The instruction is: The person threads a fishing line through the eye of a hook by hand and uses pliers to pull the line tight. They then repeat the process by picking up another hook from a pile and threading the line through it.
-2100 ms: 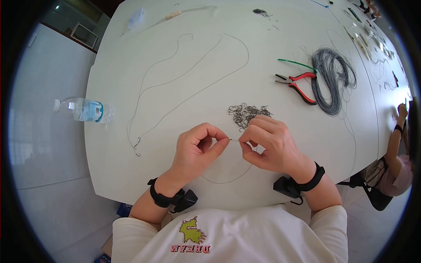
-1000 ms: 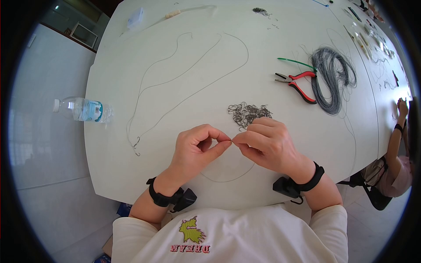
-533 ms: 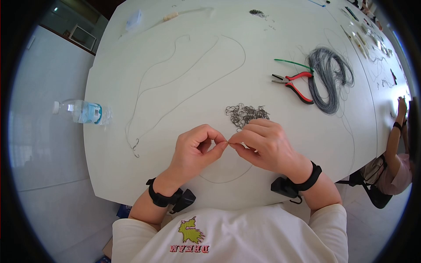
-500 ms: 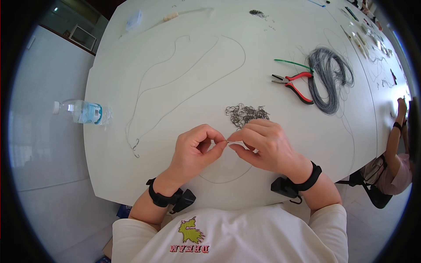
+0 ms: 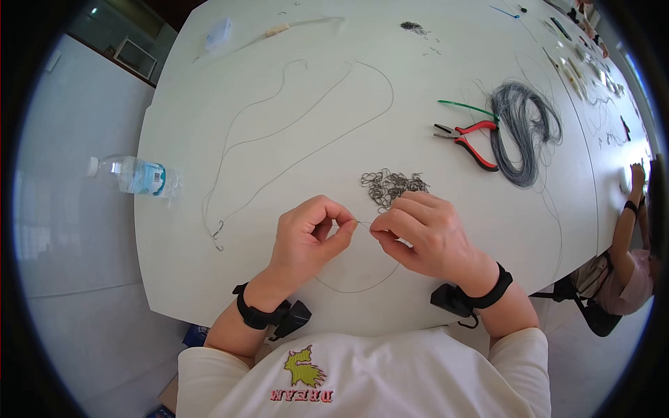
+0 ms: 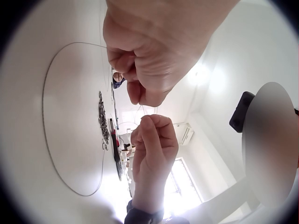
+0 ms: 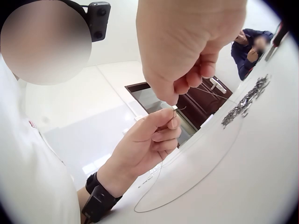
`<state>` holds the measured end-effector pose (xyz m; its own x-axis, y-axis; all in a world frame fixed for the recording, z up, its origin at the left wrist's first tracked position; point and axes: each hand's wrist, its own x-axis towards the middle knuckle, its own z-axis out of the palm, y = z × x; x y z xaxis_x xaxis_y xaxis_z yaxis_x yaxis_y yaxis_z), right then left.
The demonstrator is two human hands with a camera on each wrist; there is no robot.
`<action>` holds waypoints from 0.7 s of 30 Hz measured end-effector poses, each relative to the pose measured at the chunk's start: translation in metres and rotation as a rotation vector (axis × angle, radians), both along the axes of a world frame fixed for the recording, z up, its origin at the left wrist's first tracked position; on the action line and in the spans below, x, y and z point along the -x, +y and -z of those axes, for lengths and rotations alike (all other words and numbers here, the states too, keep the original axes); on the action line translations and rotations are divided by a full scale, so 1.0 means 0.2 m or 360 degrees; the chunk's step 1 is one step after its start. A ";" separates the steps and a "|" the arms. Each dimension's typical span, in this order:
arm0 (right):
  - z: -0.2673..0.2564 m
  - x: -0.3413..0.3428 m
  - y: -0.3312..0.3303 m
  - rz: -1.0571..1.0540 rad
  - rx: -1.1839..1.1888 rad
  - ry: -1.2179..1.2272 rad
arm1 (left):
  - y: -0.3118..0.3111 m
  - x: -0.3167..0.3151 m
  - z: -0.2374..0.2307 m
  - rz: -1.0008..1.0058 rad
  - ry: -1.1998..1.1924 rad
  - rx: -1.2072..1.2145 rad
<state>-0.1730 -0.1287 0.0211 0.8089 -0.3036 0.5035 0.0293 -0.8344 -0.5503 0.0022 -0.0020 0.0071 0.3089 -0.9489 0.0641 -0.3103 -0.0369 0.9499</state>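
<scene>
Between thumb and forefinger my left hand [image 5: 310, 233] pinches a thin fishing line, with a small dark curved bit at the fingertips like part of a fish hook [image 7: 182, 108]. My right hand [image 5: 432, 230] pinches the line a short gap to the right, fingertips close together. From the hands the fishing line [image 5: 355, 291] droops in a wide loop toward the table's near edge. Just beyond the right hand lies a heap of dark fish hooks [image 5: 387, 187], partly covered by its knuckles.
Red-handled pliers [image 5: 479, 127] lie beside a grey line bundle [image 5: 512, 153] at the right. Tied line with hooks [image 5: 219, 233] stretches across the left of the white table [image 5: 181, 265]. A water bottle [image 5: 143, 176] lies at its left edge. Another person [image 5: 624, 272] sits far right.
The fingertips of both hands came together, then parted; a short piece of line now shows between them. The right hand drew slightly right. The table items stayed in place.
</scene>
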 end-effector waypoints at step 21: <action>0.07 -0.05 0.10 0.0055 -0.1274 0.0168 | 0.03 -0.01 0.00 -0.0038 0.0195 0.0094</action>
